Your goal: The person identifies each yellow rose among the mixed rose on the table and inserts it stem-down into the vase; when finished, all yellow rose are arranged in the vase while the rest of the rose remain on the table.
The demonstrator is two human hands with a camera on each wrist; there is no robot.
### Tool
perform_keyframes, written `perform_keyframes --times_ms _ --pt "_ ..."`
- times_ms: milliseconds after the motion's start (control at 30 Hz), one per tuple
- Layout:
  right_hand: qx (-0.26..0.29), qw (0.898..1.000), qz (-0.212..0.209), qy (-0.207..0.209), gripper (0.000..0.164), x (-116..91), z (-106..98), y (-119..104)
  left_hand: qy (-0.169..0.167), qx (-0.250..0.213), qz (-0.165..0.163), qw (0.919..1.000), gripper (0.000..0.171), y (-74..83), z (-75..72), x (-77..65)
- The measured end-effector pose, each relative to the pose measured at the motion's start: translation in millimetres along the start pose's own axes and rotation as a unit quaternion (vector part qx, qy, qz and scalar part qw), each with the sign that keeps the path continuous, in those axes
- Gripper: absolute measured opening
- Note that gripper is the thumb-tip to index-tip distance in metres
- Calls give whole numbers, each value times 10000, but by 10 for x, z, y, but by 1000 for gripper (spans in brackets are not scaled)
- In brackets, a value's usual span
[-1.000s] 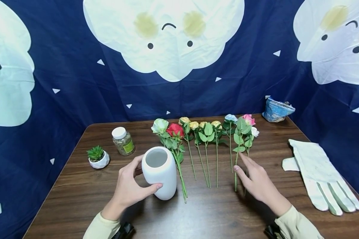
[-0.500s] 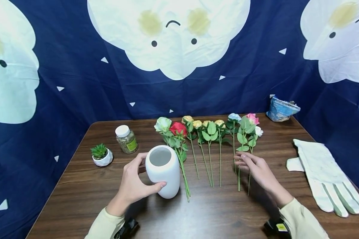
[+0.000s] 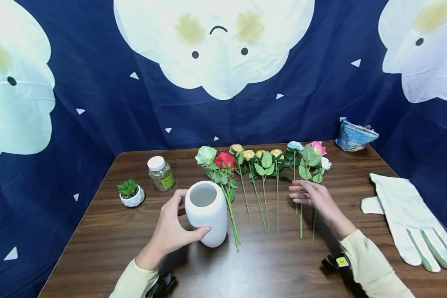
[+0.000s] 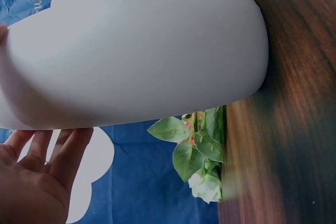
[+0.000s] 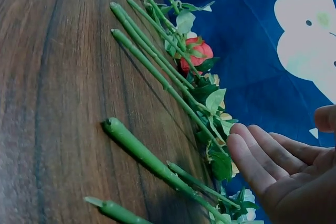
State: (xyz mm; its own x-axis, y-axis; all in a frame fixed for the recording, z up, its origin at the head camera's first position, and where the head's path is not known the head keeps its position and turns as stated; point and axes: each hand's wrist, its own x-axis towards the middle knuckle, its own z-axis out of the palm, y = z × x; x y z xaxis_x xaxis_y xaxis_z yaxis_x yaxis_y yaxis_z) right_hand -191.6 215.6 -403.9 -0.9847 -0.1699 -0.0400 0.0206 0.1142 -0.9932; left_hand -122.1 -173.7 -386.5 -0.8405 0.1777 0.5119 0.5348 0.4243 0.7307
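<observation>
My left hand [image 3: 173,227] grips the white vase [image 3: 213,223] from its left side, thumb across the front and fingers behind. In the left wrist view the vase [image 4: 157,56] fills most of the picture, its base close over the table. My right hand [image 3: 318,200] is over the stems at the right, fingers extended toward the left and nothing held. Below and beyond it lie a blue flower [image 3: 295,146], a pink rose [image 3: 318,147] and a small white flower [image 3: 325,163]. From the right wrist, the fingertips [image 5: 239,132] show above the green stems.
Several yellow roses [image 3: 248,155] lie mid-table. Beside the vase are a red rose [image 3: 225,160] and a pale green rose [image 3: 205,155]. A jar [image 3: 162,176] and a potted succulent [image 3: 131,195] stand left. A blue bag [image 3: 354,135] and white glove [image 3: 409,215] are right.
My right hand has moved away from the pink rose's stem, farther back and slightly left, toward the blue flower's stem. The left hand keeps its grip on the vase. The head view has shifted slightly.
</observation>
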Motion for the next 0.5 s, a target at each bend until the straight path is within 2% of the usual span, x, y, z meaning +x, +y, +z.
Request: perform_keyframes --times_ms 167,333,500 --pt "156 9998 143 6 59 60 -30 7 -95 -35 -43 9999 75 8 5 16" --pt "238 9993 252 -158 64 127 -40 12 -77 -55 -91 9999 75 15 11 8" --pt "279 9991 290 -103 60 195 -10 14 -59 -67 -115 9999 75 23 22 4"
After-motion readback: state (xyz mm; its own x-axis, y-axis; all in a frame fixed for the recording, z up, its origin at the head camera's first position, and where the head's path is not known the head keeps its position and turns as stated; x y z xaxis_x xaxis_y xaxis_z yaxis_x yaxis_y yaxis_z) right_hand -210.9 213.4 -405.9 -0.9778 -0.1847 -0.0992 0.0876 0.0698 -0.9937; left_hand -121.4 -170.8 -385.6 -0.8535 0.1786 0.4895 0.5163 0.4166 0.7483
